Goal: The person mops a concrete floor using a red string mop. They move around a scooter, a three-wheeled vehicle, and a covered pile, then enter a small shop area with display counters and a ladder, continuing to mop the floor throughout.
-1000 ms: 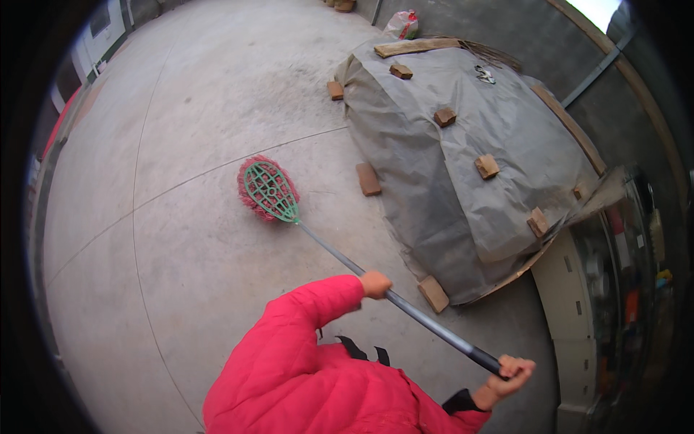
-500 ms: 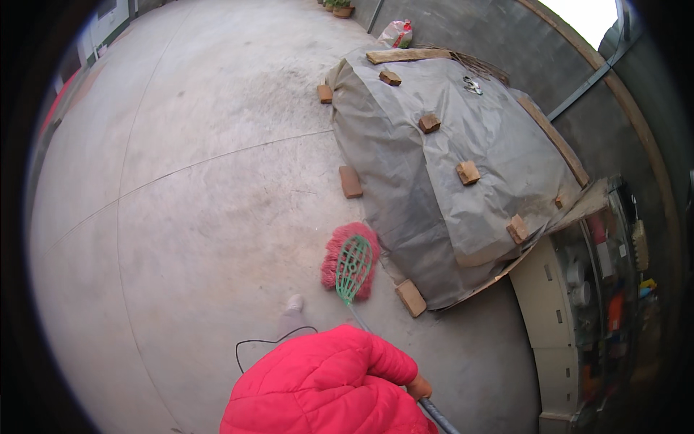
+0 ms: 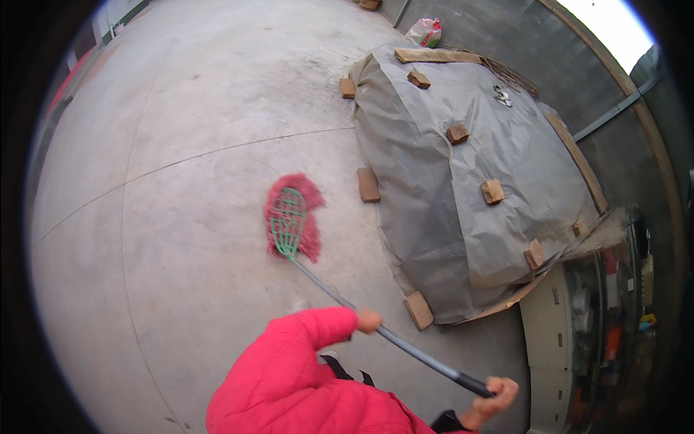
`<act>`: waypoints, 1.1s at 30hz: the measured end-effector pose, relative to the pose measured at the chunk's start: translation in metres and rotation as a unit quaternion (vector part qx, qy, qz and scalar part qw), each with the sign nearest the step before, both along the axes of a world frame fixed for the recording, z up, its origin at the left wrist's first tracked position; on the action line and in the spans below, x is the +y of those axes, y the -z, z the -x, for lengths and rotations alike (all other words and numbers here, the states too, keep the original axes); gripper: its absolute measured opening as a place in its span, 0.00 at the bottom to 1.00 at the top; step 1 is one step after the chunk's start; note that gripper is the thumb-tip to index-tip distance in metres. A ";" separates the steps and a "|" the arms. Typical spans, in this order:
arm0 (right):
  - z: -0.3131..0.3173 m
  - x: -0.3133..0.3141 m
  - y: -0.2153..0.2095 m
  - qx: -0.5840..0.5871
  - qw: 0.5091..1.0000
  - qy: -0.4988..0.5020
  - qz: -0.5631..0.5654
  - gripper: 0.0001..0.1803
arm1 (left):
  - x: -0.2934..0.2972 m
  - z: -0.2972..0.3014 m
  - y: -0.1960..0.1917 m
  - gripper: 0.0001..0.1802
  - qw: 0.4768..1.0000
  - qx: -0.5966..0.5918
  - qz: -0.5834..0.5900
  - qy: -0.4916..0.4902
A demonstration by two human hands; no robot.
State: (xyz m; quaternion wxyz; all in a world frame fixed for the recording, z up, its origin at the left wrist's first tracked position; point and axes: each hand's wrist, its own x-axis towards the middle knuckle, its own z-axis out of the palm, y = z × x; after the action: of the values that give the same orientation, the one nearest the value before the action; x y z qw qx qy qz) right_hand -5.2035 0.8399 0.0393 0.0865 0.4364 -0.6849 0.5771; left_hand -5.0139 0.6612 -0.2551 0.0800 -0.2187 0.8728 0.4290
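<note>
A mop with a fluffy pink head and a green slatted plastic frame lies on the concrete floor, ahead and left of centre. Its grey handle slants back toward my right side. My left hand, at the end of a red padded sleeve, is wrapped around the middle of the handle. Closed over the black end grip is my right hand, with a dark cuff at its wrist. The mop head is slightly smeared by motion.
A grey tarp covers a low heap on the right, weighted with bricks and planks. More bricks lie along its floor edge. A cream cabinet and cluttered shelves stand nearer right; a grey wall runs behind.
The mop head has swung left and a little farther away, off from the tarp's edge. My right hand and the handle's black end have come into view. My left arm has moved forward and left.
</note>
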 end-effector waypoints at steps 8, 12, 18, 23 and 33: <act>-0.096 -0.137 0.064 -0.450 0.853 -0.265 0.001 0.02 | -0.168 -0.160 0.015 0.06 0.978 -0.151 0.111 -0.096; -0.076 -0.141 0.043 -0.414 0.877 -0.242 0.044 0.04 | -0.179 -0.141 -0.012 0.06 0.980 -0.085 0.144 -0.111; -0.026 -0.094 -0.024 -0.346 0.913 -0.153 0.152 0.07 | -0.148 -0.040 -0.058 0.06 0.988 0.054 0.136 -0.045; 0.014 -0.030 -0.069 -0.241 0.926 -0.118 0.267 0.12 | -0.083 0.053 -0.093 0.08 0.990 0.094 0.083 0.062; 0.059 -0.001 -0.079 -0.128 0.957 -0.056 0.255 0.12 | -0.021 0.136 -0.086 0.10 0.978 0.161 -0.002 0.132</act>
State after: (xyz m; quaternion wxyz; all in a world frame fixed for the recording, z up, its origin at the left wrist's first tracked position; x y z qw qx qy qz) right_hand -5.2624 0.8386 0.1185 0.0746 0.3598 -0.4947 0.7876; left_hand -5.1498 0.6400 -0.1692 -0.0049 -0.0296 0.8945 0.4462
